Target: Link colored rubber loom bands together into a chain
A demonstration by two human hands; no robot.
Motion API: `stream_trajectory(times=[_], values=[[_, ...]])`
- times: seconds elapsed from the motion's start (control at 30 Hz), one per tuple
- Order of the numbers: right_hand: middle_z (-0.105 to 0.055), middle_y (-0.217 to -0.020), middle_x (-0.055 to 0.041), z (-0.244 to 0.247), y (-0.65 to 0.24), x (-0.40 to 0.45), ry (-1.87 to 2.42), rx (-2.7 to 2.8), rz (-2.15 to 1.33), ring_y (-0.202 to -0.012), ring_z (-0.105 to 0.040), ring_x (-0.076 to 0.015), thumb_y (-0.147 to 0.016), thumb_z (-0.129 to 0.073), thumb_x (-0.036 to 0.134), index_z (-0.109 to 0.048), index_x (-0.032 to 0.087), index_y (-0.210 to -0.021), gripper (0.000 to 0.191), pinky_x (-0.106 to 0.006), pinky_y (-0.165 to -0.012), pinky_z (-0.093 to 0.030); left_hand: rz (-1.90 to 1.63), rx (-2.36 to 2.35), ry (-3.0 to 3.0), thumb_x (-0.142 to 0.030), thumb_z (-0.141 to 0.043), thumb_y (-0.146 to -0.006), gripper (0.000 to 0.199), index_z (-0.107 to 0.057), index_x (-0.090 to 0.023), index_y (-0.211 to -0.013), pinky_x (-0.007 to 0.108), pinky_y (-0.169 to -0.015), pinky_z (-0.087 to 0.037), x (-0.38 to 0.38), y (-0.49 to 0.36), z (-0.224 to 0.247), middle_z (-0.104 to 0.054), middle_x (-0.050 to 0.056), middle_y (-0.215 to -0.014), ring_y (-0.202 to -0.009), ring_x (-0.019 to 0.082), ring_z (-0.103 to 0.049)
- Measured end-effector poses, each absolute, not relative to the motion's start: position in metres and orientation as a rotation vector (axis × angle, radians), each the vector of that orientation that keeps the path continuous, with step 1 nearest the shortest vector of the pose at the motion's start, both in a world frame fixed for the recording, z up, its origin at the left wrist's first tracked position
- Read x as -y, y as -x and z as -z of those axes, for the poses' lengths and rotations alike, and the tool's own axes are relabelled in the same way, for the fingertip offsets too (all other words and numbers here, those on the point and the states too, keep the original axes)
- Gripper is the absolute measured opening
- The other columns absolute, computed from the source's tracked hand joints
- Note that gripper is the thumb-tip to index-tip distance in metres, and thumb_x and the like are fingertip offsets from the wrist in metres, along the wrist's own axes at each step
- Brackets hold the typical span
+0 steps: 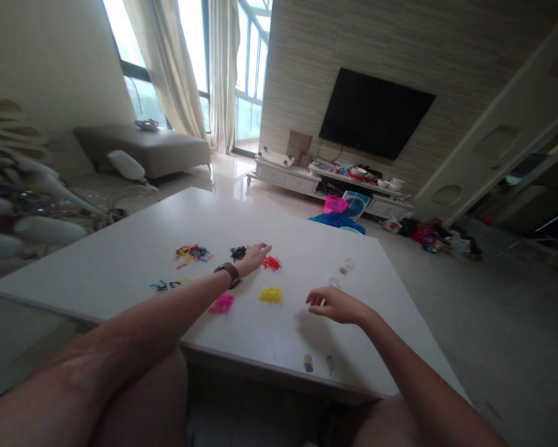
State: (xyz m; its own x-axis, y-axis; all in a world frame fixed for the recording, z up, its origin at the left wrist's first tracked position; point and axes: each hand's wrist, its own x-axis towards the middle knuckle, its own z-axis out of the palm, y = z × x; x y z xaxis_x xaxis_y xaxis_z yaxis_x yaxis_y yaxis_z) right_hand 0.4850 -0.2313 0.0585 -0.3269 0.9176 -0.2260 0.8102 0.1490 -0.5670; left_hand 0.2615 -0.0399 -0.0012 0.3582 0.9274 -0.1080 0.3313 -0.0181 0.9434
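My left hand, with a dark watch on its wrist, reaches over the table between a pile of small black bands and a pile of red bands. Its fingers stretch toward the red pile, and I see nothing held in them. My right hand hovers above the table to the right of a yellow pile, its fingers loosely bent and apart, holding nothing visible. Partly behind my left forearm lies a pink pile. A mixed-colour pile sits farther left.
The white table bears small clear containers beyond my right hand. Near its front edge lie two small items, too blurred to name. Several dark and coloured pieces lie at the left. A pink basket stands beyond the table.
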Motion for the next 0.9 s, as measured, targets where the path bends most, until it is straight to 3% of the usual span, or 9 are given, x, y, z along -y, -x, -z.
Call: stream_trajectory(times=[0.07,0.13,0.27,0.43,0.67,0.9], values=[[-0.073,-0.086,-0.0082,-0.060,-0.485,0.230,1.700,2.232,-0.891,-0.076,-0.067,-0.0182,-0.087,-0.062,0.030,-0.073,0.015,-0.098,0.021,-0.029,-0.070,-0.052,-0.593,-1.033,-1.163,-0.036,-0.044,-0.098,0.029,-0.061,-0.012,-0.098,0.021,-0.050,-0.039,0.055,-0.266,-0.005,-0.059,0.004,-0.065,-0.051,0.012,-0.050],[-0.073,-0.085,-0.0075,-0.062,-0.484,0.230,1.674,2.223,-0.869,-0.076,-0.067,-0.0181,-0.087,-0.062,0.030,-0.073,0.016,-0.097,0.020,-0.029,-0.069,-0.052,-0.491,-0.861,-0.911,-0.037,-0.042,-0.098,0.031,-0.058,-0.011,-0.093,0.019,-0.049,-0.040,0.074,-0.269,-0.010,-0.059,0.005,-0.065,-0.051,0.011,-0.053],[-0.072,-0.086,-0.0061,-0.066,-0.478,0.231,1.591,2.218,-0.820,-0.075,-0.066,-0.0168,-0.088,-0.061,0.028,-0.073,0.017,-0.093,0.017,-0.028,-0.068,-0.052,-0.304,-0.736,-0.718,-0.036,-0.043,-0.097,0.032,-0.057,-0.007,-0.100,0.025,-0.062,-0.053,0.110,-0.265,-0.020,-0.066,0.017,-0.081,-0.073,0.021,-0.069],[-0.071,-0.086,-0.0047,-0.074,-0.469,0.232,1.476,2.233,-0.683,-0.075,-0.064,-0.0154,-0.091,-0.059,0.025,-0.073,0.018,-0.093,0.016,-0.029,-0.070,-0.051,-0.319,-0.630,-0.634,-0.042,-0.044,-0.096,0.043,-0.053,-0.004,-0.114,0.035,-0.081,-0.056,0.138,-0.260,-0.039,-0.066,0.024,-0.101,-0.093,0.028,-0.071],[-0.067,-0.089,-0.0055,-0.077,-0.453,0.233,1.334,2.211,-0.476,-0.081,-0.061,-0.0168,-0.088,-0.068,0.023,-0.075,0.020,-0.092,0.008,-0.030,-0.074,-0.048,-0.309,-0.418,-0.544,-0.046,-0.050,-0.094,0.044,-0.057,-0.005,-0.109,0.033,-0.088,-0.052,0.160,-0.264,-0.048,-0.067,0.017,-0.096,-0.089,0.022,-0.069],[-0.068,-0.084,-0.0044,-0.070,-0.437,0.237,1.229,2.293,-0.482,-0.088,-0.060,-0.0192,-0.085,-0.072,0.019,-0.074,0.021,-0.086,0.004,-0.031,-0.078,-0.047,-0.263,-0.241,-0.532,-0.046,-0.053,-0.093,0.036,-0.060,-0.011,-0.096,0.029,-0.075,-0.048,0.165,-0.268,-0.040,-0.065,0.010,-0.086,-0.078,0.018,-0.063]])
